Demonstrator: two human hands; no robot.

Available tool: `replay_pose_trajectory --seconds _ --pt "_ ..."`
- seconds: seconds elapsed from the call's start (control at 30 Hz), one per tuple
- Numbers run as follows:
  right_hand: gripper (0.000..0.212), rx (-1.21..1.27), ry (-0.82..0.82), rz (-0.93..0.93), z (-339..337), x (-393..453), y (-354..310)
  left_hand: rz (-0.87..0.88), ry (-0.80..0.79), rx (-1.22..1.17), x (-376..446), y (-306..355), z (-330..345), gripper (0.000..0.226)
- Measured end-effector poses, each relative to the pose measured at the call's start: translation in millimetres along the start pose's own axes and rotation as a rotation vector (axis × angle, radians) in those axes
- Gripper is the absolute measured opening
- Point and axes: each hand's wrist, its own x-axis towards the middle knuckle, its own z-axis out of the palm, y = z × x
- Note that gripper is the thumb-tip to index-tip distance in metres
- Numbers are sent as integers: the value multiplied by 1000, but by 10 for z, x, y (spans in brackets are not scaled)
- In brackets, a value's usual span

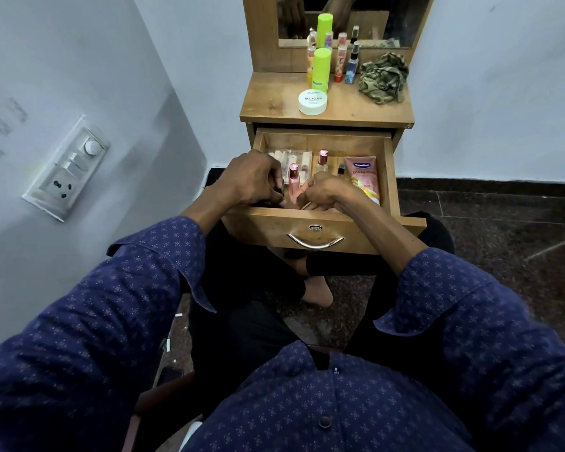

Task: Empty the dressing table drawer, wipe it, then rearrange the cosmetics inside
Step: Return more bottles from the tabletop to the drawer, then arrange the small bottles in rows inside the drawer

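While both hands work inside the open drawer (323,143), risks noted. Left hand (252,177) at front-left corner, fingers curled round small dark items, identity unclear. Right hand (323,194) at front edge, centre, fingers curled, pinching something thin and pale; cannot tell what. Pink bottle (293,182) upright between the hands, just beside left fingers. Second bottle (322,160) upright behind right hand. Tube (364,177) flat along right wall. Clear case (291,156) at back-left. On tabletop (274,106): jar (312,101) near front edge, green can (320,70), cloth (384,81) at back-right.

Likely stage: rearranging, judged from tidy rows.

Hazards:
- Knuckle brushing pink bottle, toppling it into neighbours.
- Crowded grip in left hand, small item slipping.
- Forearms leaning on drawer front, tipping or sliding it.
- Jar near edge, falling into drawer if table jolted.
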Motion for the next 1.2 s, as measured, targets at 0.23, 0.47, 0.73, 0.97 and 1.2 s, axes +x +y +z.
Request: replay_pose_trajectory --seconds 0.23,0.47,0.73,0.97,1.2 --pt "13 24 8 -128 -418 -105 -148 72 32 -104 228 158 -188 26" --pt "10 49 273 -281 -968 -206 -287 141 165 -172 637 296 -367 28" --pt "12 -72 608 -429 -1560 1 -391 118 453 -214 1203 405 -591 14" --pt "11 -294 866 -510 -1864 243 -518 70 544 -200 1668 290 -764 20" --pt "46 -619 836 -518 -1932 545 -742 69 449 -96 2060 222 -781 50"
